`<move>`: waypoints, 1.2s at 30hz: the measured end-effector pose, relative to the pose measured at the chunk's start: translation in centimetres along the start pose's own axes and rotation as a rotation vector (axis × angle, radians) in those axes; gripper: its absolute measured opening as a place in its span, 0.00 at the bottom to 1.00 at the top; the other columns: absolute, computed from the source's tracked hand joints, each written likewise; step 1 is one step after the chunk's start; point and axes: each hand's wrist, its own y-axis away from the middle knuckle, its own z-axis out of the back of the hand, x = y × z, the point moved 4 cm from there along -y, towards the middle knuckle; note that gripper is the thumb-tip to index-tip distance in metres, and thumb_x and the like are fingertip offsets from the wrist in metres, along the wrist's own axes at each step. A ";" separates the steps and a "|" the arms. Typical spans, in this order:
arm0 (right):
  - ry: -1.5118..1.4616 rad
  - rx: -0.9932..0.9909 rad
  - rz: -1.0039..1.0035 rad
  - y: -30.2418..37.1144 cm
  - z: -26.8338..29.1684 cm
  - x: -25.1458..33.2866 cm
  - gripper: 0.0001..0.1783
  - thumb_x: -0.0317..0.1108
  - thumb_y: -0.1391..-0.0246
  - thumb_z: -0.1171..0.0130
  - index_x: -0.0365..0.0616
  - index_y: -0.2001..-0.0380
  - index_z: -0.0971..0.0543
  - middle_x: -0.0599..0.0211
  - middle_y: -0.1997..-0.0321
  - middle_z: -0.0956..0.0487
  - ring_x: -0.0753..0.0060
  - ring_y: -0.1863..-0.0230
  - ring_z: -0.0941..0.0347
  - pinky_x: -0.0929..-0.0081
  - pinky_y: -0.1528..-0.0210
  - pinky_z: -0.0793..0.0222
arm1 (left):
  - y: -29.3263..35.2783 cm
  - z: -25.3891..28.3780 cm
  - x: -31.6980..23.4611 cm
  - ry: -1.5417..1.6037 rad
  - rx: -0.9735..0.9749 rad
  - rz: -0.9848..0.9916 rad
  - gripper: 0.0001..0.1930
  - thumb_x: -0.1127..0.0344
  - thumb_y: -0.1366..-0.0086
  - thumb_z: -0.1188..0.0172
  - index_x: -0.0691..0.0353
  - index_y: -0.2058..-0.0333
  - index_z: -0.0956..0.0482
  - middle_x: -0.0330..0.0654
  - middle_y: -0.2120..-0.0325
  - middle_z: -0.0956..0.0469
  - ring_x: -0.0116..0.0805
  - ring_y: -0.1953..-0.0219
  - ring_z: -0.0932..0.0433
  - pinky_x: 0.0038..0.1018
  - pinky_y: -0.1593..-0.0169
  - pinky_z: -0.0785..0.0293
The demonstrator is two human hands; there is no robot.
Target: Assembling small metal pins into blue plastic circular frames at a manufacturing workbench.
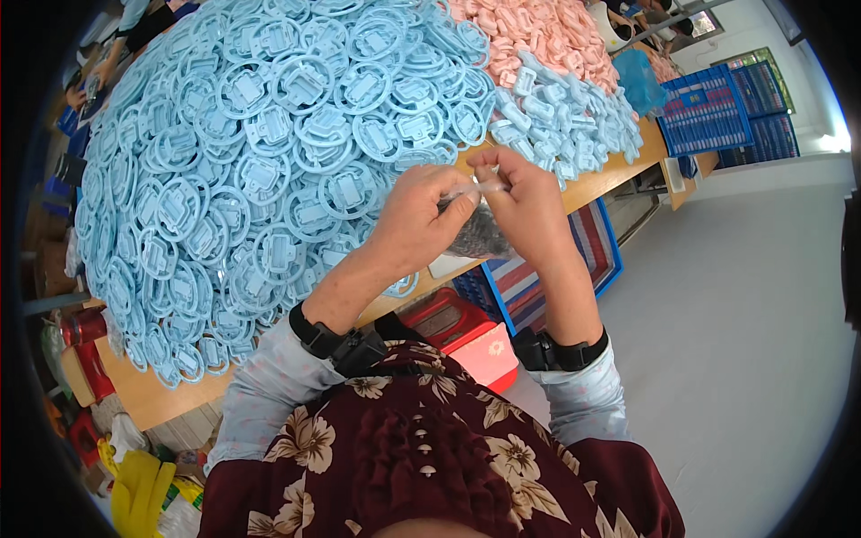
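Observation:
A clear plastic bag (482,235) of small dark grey contents hangs between my hands at the table's near edge. What those contents are is too small to make out. My left hand (418,215) is closed, its thumb and fingers pinching the gathered top of the bag. From the other side, my right hand (526,204) is also closed on the bag's top, with thumb and forefinger bent together. Just beyond the hands rises a big heap of light blue round plastic parts (350,193), rings with a rectangular frame in the middle.
Smaller pale blue parts (560,117) and pink parts (538,36) lie heaped at the far right of the wooden table (596,184). Blue crates (704,112) stand beyond. Below the edge are a blue-rimmed crate (613,240) and a red stool (453,323). Other people work at the far left.

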 end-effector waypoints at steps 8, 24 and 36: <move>0.158 0.144 0.168 2.1 1.0 0.8 0.09 0.33 0.43 0.40 0.39 0.62 0.20 0.50 0.69 0.21 0.48 0.66 0.24 0.60 0.63 0.30 | 0.6 -0.4 0.4 -0.078 0.050 -0.040 0.09 0.66 0.34 0.45 0.65 0.66 0.21 0.45 0.76 0.26 0.40 0.68 0.28 0.34 0.57 0.33; 0.054 0.193 0.027 6.6 1.4 0.7 0.09 0.33 0.39 0.43 0.38 0.60 0.21 0.46 0.70 0.21 0.44 0.67 0.24 0.64 0.63 0.29 | 2.9 -1.2 -1.0 0.163 0.299 0.314 0.11 0.64 0.31 0.46 0.66 0.66 0.21 0.41 0.78 0.26 0.26 0.75 0.31 0.28 0.69 0.34; 0.113 -0.250 0.020 7.9 -1.2 1.1 0.08 0.34 0.39 0.43 0.42 0.64 0.20 0.49 0.74 0.22 0.48 0.71 0.22 0.63 0.69 0.28 | 4.0 -1.5 -1.8 0.013 0.192 0.038 0.13 0.64 0.32 0.49 0.66 0.73 0.27 0.50 0.79 0.27 0.52 0.74 0.28 0.40 0.68 0.34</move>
